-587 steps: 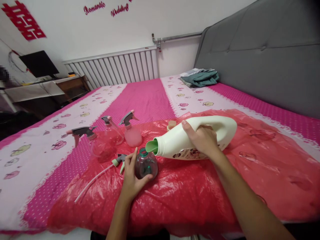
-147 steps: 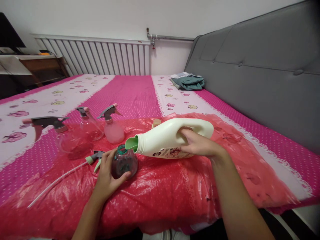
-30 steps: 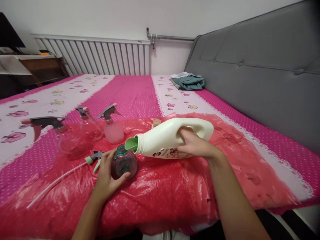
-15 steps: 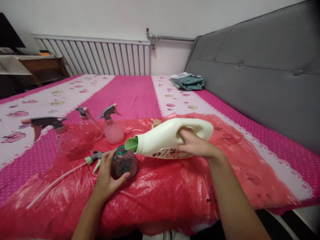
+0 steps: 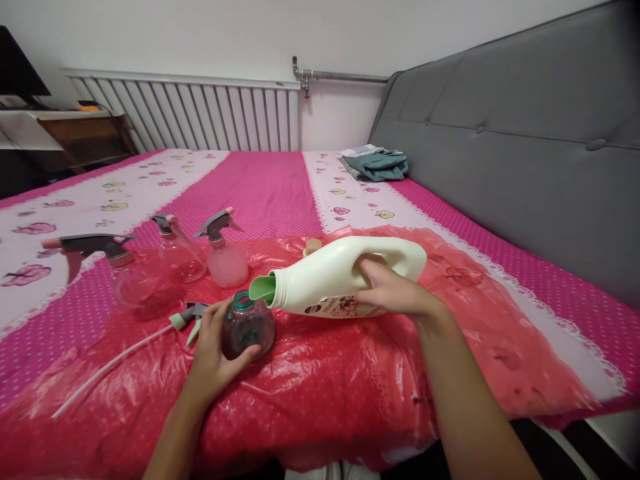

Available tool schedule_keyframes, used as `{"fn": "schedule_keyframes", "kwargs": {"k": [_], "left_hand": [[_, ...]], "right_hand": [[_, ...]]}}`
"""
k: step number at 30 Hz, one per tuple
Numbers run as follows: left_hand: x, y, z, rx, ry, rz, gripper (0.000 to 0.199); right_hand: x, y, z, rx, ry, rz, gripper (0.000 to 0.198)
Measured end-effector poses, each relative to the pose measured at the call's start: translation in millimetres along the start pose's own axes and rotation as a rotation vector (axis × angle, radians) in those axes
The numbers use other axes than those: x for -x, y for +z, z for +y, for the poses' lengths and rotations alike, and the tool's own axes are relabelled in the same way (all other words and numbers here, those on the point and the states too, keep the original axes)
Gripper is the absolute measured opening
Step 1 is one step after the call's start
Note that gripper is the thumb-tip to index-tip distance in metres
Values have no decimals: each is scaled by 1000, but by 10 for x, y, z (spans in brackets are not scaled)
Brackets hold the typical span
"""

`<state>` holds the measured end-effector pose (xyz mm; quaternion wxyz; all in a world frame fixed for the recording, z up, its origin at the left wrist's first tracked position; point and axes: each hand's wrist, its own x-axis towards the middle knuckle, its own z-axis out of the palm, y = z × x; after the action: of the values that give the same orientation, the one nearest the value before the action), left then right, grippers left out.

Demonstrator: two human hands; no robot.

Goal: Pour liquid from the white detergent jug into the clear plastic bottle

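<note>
My left hand (image 5: 220,353) is wrapped round a small clear bottle (image 5: 253,331) with an open green neck, which stands on the red plastic sheet (image 5: 320,393). Through its handle, my right hand (image 5: 387,288) grips a cream detergent jug (image 5: 320,273), tilted nearly level. The jug's green pouring spout (image 5: 263,288) hangs just over the bottle's mouth; I cannot make out any stream of liquid. Left of my left hand lies a grey and green spray trigger (image 5: 187,317) with a long pale tube (image 5: 113,370).
Three pink spray bottles with grey triggers stand at the left, the nearest to me being the left one (image 5: 145,283). A yellowish cap (image 5: 313,247) sits behind the jug. Folded clothes (image 5: 375,163) lie farther back, beside the grey headboard (image 5: 515,127). A radiator (image 5: 200,113) lines the wall.
Hardly anything differs: both hands, the bottle and the tilted jug keep almost the same places, with the spout still over the bottle's mouth.
</note>
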<state>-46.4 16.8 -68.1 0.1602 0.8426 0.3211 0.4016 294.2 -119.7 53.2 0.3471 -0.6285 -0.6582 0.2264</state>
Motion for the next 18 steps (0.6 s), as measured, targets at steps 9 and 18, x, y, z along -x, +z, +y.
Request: {"fn": "schedule_keyframes", "kwargs": {"k": [9,18], "left_hand": [[10,0,-27,-12,52,7,77],[14,-2,-21,-19,49,5,76]], "right_hand": [[18,19,50,-40,13,2,59],[32,8,66,-43,27,0,61]]}}
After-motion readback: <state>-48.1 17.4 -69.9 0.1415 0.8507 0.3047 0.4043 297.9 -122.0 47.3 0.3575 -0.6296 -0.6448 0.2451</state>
